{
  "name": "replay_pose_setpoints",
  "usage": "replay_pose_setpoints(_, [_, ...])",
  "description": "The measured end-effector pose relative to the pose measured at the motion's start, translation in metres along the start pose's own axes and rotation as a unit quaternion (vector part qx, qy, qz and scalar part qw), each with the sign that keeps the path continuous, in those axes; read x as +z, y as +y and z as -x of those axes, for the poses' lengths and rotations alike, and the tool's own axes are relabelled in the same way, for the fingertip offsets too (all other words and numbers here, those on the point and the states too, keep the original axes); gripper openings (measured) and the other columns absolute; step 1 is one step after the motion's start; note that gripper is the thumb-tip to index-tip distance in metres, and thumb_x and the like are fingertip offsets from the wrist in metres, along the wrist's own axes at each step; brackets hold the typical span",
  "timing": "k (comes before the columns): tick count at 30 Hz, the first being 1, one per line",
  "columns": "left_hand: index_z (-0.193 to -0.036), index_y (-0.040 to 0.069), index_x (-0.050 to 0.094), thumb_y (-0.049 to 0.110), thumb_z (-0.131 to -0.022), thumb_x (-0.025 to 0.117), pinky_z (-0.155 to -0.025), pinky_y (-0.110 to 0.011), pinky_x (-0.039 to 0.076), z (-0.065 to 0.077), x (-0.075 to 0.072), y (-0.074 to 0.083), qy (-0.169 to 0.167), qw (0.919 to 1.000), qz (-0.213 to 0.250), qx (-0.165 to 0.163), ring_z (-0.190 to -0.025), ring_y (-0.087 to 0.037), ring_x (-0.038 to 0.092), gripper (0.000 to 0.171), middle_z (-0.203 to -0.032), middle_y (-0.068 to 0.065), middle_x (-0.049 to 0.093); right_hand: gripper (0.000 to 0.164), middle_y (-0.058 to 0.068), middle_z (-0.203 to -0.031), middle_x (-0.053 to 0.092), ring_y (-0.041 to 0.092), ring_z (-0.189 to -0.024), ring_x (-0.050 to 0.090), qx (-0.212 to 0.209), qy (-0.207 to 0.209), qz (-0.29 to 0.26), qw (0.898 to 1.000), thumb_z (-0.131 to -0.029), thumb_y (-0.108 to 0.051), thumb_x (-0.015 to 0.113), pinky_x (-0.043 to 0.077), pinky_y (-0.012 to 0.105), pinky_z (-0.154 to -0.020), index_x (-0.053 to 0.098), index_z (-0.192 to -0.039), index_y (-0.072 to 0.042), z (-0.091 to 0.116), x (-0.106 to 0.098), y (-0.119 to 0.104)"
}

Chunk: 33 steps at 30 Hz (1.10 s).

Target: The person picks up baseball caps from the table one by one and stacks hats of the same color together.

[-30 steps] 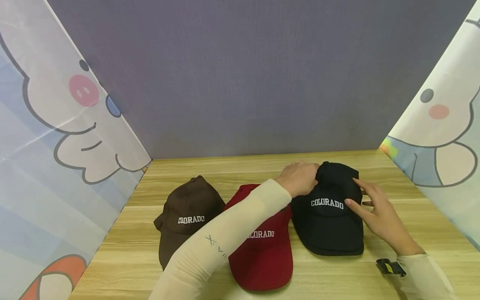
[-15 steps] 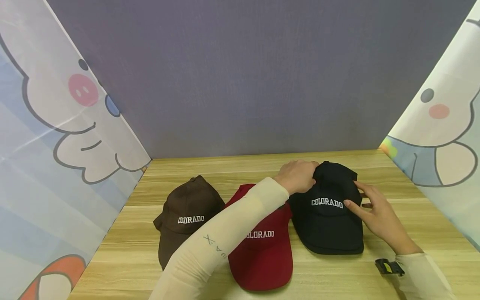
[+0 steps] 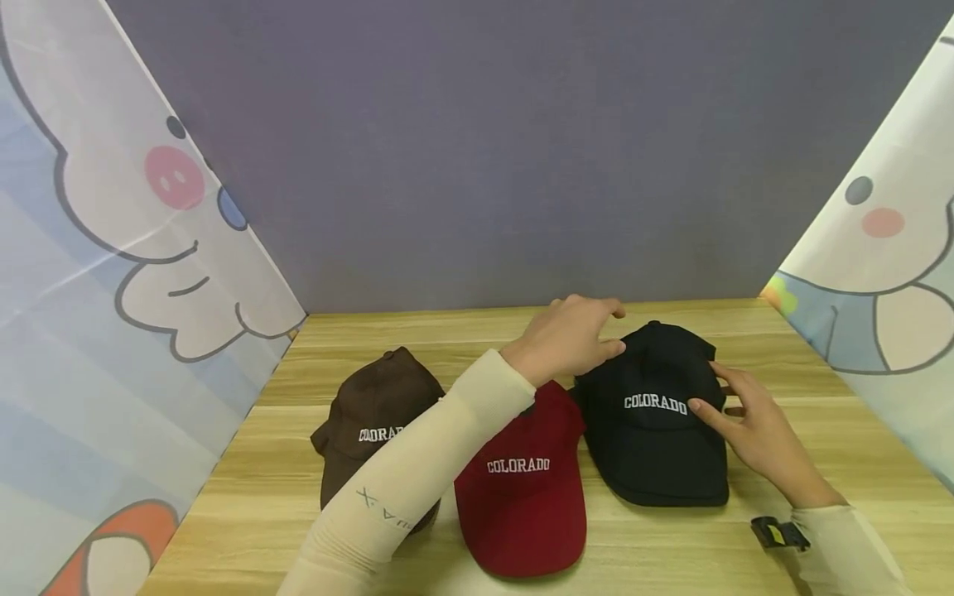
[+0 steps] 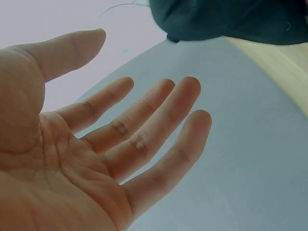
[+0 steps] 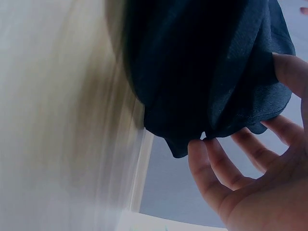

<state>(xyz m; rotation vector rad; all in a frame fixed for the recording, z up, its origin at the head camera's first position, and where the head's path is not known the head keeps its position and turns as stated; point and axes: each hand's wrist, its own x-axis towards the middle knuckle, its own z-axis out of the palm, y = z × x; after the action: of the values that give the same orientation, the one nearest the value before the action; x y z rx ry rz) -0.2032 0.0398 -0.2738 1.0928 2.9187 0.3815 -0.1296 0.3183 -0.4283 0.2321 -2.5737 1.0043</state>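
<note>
The black cap (image 3: 656,414) sits at the right of the frame on the wooden table (image 3: 820,414). The right hand (image 3: 760,439) touches its side with straight fingers. The left hand (image 3: 566,339) hovers spread above it. It looks soft and light; grab the stiff brim.

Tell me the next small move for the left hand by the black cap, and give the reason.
Probably bring the left hand back down onto the crown of the black Colorado cap. It hovers open beside the crown, fingers straight and holding nothing, while the right hand alone touches the cap's far side, its fingers at the fabric edge.
</note>
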Motion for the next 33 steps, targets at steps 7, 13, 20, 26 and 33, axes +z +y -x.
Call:
replay_pose_setpoints(7, [-0.135, 0.023, 0.062, 0.038, -0.1, 0.067, -0.088, -0.03, 0.055, 0.038, -0.008, -0.017, 0.043, 0.9985, 0.004, 0.034, -0.112, -0.007, 0.066, 0.039, -0.126, 0.005, 0.07, 0.064, 0.035, -0.137, 0.049, -0.022, -0.102, 0.034, 0.001, -0.002, 0.002, 1.0, -0.095, -0.016, 0.074, 0.042, 0.0, -0.075, 0.044, -0.147, 0.009, 0.0, -0.001, 0.0])
replay_pose_setpoints(13, [-0.133, 0.02, 0.064, 0.037, -0.098, 0.069, -0.083, -0.032, 0.056, 0.068, -0.002, -0.037, 0.045, 0.9984, 0.001, 0.034, -0.104, -0.013, 0.068, 0.039, -0.122, 0.002, 0.07, 0.065, 0.034, -0.137, 0.049, -0.023, -0.103, 0.034, 0.003, -0.003, 0.0, 1.0, -0.096, -0.016, 0.073, 0.042, -0.001, -0.075, 0.044, -0.147, 0.009, -0.001, 0.0, 0.0])
replay_pose_setpoints(20, [-0.146, 0.023, 0.055, 0.053, -0.089, 0.076, -0.105, -0.049, 0.049, 0.093, 0.016, -0.055, -0.03, 0.9986, -0.04, -0.017, -0.129, -0.026, 0.055, 0.068, -0.142, -0.004, 0.058, 0.065, 0.034, -0.137, 0.049, -0.024, -0.103, 0.032, 0.004, -0.005, -0.001, 1.0, -0.096, -0.016, 0.073, 0.042, 0.0, -0.075, 0.043, -0.148, 0.009, 0.0, 0.0, 0.002])
replay_pose_setpoints(26, [-0.157, 0.024, 0.039, 0.063, -0.075, 0.084, -0.109, -0.055, 0.045, 0.103, 0.036, -0.066, -0.06, 0.9979, -0.021, -0.014, -0.144, -0.03, 0.043, 0.1, -0.155, -0.006, 0.044, 0.064, 0.035, -0.137, 0.05, -0.024, -0.104, 0.033, -0.001, -0.004, 0.001, 1.0, -0.097, -0.017, 0.072, 0.043, 0.0, -0.076, 0.043, -0.147, 0.01, 0.002, 0.0, 0.001])
replay_pose_setpoints(33, [-0.155, 0.024, 0.04, 0.058, -0.071, 0.089, -0.105, -0.042, 0.051, 0.103, 0.047, -0.076, -0.047, 0.9982, 0.038, 0.004, -0.141, -0.025, 0.042, 0.103, -0.154, -0.003, 0.041, 0.063, 0.034, -0.136, 0.05, -0.023, -0.103, 0.034, -0.01, 0.007, 0.003, 1.0, -0.096, -0.015, 0.073, 0.041, -0.001, -0.076, 0.044, -0.147, 0.009, 0.0, 0.002, 0.001])
